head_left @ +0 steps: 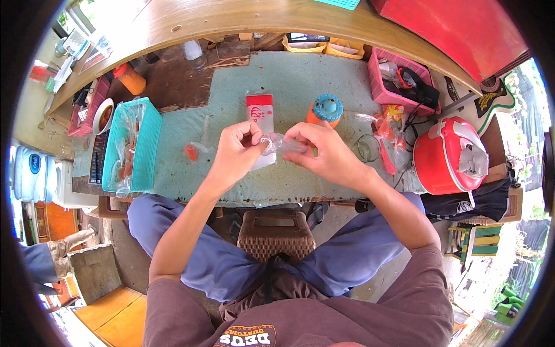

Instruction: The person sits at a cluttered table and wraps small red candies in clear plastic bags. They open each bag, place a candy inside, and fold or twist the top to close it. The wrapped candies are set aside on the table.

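Observation:
Between my two hands, above the worn blue-green table top [185, 130], stretches a small clear plastic bag [278, 143]. My left hand [236, 151] pinches its left end between thumb and fingers. The other end is gripped by the thumb and fingertips of my right hand [325, 151]. Beneath the bag, a red and white packet [260, 110] lies on the table, partly hidden by my hands. Just beyond my right hand stands an orange container with a blue lid [328, 108]. A small orange-red item in clear plastic [191, 151] lies left of my left hand.
A teal basket [132, 147] with plastic-wrapped orange items stands left. At right are a drinking glass [368, 148], a pink basket [399, 81] and a red and white cooler jug [448, 156]. An orange bottle [129, 79] stands back left, under a wooden shelf [231, 20].

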The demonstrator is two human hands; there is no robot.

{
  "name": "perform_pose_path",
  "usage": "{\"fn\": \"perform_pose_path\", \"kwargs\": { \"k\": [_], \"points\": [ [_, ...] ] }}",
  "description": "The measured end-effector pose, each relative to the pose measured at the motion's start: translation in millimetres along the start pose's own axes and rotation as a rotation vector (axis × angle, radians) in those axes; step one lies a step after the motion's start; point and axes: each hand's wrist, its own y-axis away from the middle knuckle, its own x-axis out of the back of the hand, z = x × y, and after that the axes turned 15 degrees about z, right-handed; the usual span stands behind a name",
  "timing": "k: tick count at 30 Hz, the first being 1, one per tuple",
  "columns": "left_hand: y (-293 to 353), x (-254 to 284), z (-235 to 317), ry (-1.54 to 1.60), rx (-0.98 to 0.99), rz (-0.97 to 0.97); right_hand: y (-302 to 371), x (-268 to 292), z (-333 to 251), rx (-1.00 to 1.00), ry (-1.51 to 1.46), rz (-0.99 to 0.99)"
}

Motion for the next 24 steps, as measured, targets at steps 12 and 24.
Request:
{"fn": "perform_pose_path", "kwargs": {
  "k": [12,24],
  "points": [
    [3.0,-6.5,21.0,0.196,0.1,0.052,-3.6,2.2,4.1,-0.096,0.042,0.09],
    [-2.4,2.1,18.5,0.226,0.23,0.109,-1.9,-0.9,1.9,-0.218,-0.182,0.068]
  ]
}}
